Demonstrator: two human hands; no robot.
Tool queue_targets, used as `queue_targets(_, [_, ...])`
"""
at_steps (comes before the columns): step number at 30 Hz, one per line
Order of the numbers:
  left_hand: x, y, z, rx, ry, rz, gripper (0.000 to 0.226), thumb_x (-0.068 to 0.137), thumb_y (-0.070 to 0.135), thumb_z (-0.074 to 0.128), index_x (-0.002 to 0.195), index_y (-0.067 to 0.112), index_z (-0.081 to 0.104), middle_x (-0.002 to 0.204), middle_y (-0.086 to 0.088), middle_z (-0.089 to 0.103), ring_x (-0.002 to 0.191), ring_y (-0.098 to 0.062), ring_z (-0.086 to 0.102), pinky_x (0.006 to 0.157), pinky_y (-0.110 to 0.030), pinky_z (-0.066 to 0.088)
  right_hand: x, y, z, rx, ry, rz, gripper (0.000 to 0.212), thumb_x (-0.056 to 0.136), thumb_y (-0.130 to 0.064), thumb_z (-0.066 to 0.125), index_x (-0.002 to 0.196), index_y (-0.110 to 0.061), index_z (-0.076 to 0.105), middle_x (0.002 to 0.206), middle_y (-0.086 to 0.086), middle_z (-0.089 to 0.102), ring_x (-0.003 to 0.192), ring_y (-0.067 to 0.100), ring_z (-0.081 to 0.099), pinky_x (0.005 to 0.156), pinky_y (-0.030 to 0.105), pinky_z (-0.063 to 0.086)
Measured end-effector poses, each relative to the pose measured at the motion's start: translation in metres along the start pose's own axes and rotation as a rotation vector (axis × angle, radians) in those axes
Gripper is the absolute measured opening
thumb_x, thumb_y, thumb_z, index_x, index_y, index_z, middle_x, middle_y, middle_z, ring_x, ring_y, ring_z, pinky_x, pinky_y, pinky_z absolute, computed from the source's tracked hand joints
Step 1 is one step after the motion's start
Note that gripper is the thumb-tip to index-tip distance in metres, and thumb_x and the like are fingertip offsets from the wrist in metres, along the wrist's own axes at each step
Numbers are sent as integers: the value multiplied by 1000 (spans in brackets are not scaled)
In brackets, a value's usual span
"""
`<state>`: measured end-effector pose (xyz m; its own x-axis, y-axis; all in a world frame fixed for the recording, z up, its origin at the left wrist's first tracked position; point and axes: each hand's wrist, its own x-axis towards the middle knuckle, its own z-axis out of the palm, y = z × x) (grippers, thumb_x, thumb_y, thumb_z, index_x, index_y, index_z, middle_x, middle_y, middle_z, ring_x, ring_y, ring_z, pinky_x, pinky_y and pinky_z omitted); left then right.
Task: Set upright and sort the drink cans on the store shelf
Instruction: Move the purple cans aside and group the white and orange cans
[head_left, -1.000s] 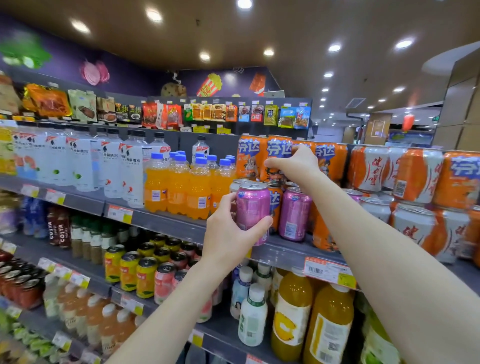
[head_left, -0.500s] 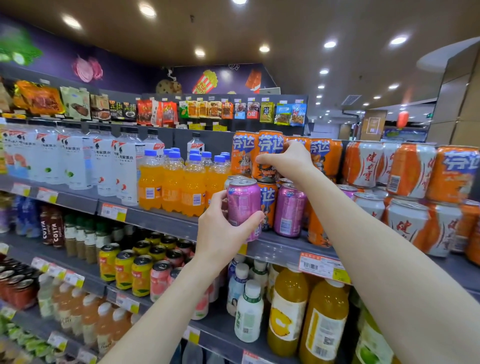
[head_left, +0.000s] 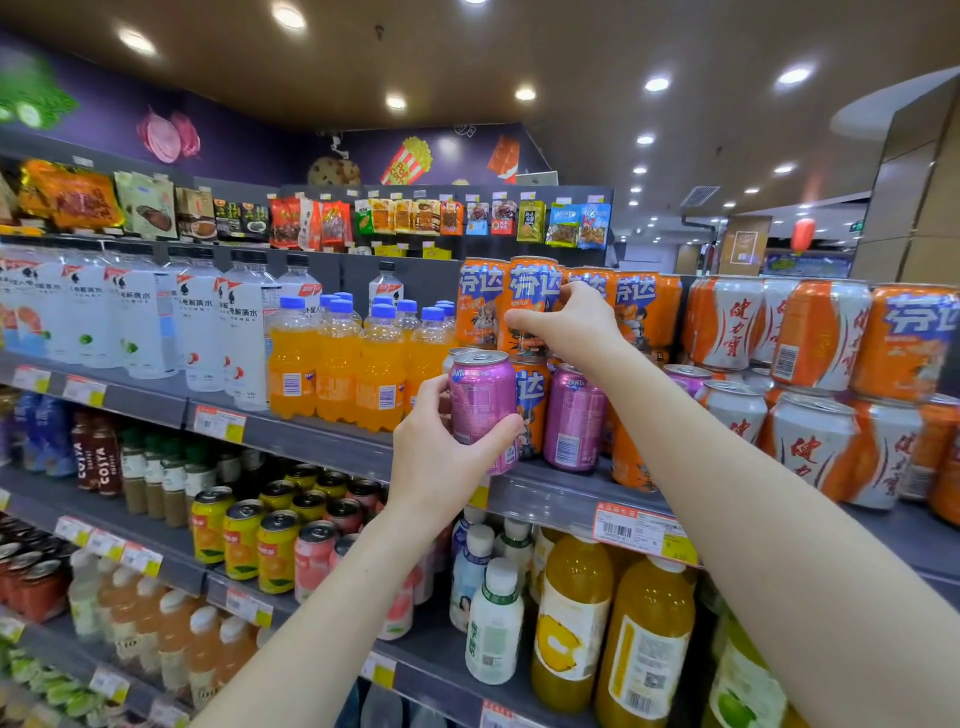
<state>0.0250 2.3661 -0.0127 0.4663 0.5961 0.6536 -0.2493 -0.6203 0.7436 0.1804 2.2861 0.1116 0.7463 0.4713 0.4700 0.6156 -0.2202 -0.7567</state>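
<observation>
My left hand (head_left: 441, 457) grips a purple Fanta can (head_left: 480, 400), upright, at the front edge of the grey shelf (head_left: 550, 493). My right hand (head_left: 569, 325) is closed on an orange can (head_left: 530, 299) standing in the upper stacked row. A second purple can (head_left: 571, 421) stands upright just right of the held one, with orange cans behind it. Orange-and-white cans (head_left: 810, 441) are stacked in two layers further right.
Orange soda bottles (head_left: 337, 364) stand directly left of the cans, clear water bottles (head_left: 140, 322) beyond them. On the shelf below sit yellow and pink cans (head_left: 260, 540) and juice bottles (head_left: 571, 618). Snack packets (head_left: 415, 218) hang above.
My left hand has kept the purple can at the shelf front. My right hand has stayed on the upper orange can, turning it slightly. The view shifted a little.
</observation>
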Motion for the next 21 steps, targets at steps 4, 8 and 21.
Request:
queue_targets(4, [1,-1,2,-8,0,5,68,76,46,87,132,27,53,106,19,65,94,13,61,69,-5,48,-13,-7,-19,-181,-90,-19,66,78,-45,85,129,-12,57,106,2,67,93,13,65,74,29,55])
queue_targets(8, [0,0,5,-20,-1,17,68,75,46,88,130,28,54,106,22,65,95,14,60,71,-5,48,-22,-6,-44,-600,-119,22,66,72,-66,78,111,-15,58,113,3,66,109,27,60,110,58,38])
queue_targets(21, [2,2,18,3,-11,37,69,74,50,87,130,28,55,108,20,66,97,14,59,74,-5,47,-36,8,-30,-895,-242,130,72,71,-78,70,103,-17,50,100,1,60,118,31,56,116,62,14])
